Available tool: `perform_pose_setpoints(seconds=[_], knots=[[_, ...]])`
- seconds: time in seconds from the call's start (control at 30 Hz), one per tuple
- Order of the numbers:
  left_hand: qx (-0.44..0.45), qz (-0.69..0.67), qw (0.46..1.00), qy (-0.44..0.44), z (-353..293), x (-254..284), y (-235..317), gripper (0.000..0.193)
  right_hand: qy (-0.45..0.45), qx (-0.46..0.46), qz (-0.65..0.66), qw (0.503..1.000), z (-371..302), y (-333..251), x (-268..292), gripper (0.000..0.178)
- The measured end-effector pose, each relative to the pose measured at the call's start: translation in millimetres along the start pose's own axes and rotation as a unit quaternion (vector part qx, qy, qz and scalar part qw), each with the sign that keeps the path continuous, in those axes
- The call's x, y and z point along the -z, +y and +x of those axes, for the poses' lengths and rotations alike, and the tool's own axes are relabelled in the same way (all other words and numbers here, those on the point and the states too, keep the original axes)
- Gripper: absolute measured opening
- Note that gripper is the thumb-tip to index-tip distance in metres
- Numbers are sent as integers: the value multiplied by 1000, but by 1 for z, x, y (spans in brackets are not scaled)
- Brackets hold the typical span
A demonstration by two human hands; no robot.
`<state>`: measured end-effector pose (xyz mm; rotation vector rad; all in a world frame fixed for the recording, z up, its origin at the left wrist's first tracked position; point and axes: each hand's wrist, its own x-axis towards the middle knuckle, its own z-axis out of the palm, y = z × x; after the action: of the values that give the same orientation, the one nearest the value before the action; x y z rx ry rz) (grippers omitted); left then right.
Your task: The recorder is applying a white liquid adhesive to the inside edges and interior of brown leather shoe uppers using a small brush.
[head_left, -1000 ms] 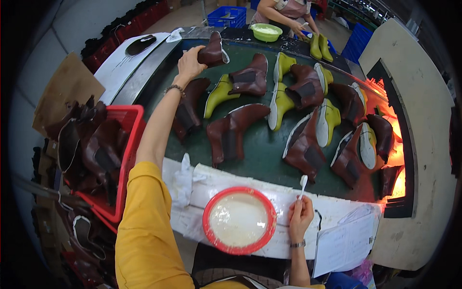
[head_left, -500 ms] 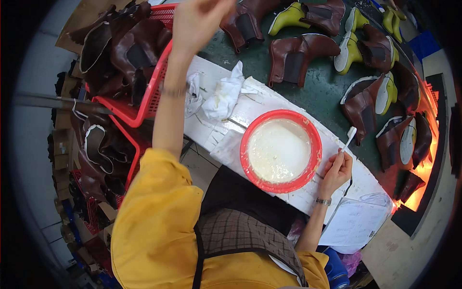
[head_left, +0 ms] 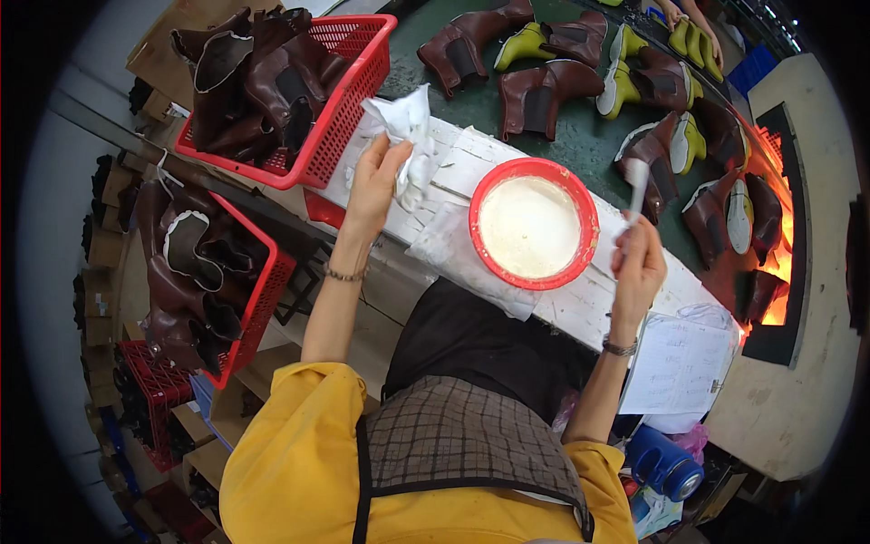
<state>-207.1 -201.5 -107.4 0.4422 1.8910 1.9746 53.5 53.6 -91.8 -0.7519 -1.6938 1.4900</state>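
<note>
My left hand [head_left: 374, 186] is closed on a crumpled white cloth [head_left: 417, 177], which bunches up beyond its fingers at the left of the white bench. In my right hand [head_left: 640, 263] a slim white toothbrush [head_left: 638, 186] is gripped by its handle, bristle head pointing up and away from me, slightly blurred. Between the two hands stands a round red basin [head_left: 584, 249] with creamy white liquid [head_left: 530, 227] in it. Past the bench, brown ankle boots [head_left: 539, 95] with dark side panels lie on a dark green surface, several with yellow-green lasts or soles [head_left: 619, 91] beside them.
Red plastic baskets [head_left: 349, 118] heaped with brown boots stand at the left. Written papers [head_left: 675, 363] lie at the bench's right end, with a blue bottle [head_left: 666, 462] below. Orange light glows at the far right. Another person's hands [head_left: 702, 27] are at the far right, by yellow-green lasts.
My left hand has come back from beyond the baskets and taken hold of the cloth. My right hand still holds the toothbrush, now tipped more upright. The whole view has shifted.
</note>
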Motion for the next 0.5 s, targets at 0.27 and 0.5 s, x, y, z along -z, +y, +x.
perform_pose_setpoints(seconds=[0.27,0.5], knots=[[38,-339,940,10,-64,-46,21,46,-189,265,-291,900,-89,-25,-153,9],[54,-364,929,25,-75,-18,-7,25,-447,-106,50,887,-113,0,-155,20]])
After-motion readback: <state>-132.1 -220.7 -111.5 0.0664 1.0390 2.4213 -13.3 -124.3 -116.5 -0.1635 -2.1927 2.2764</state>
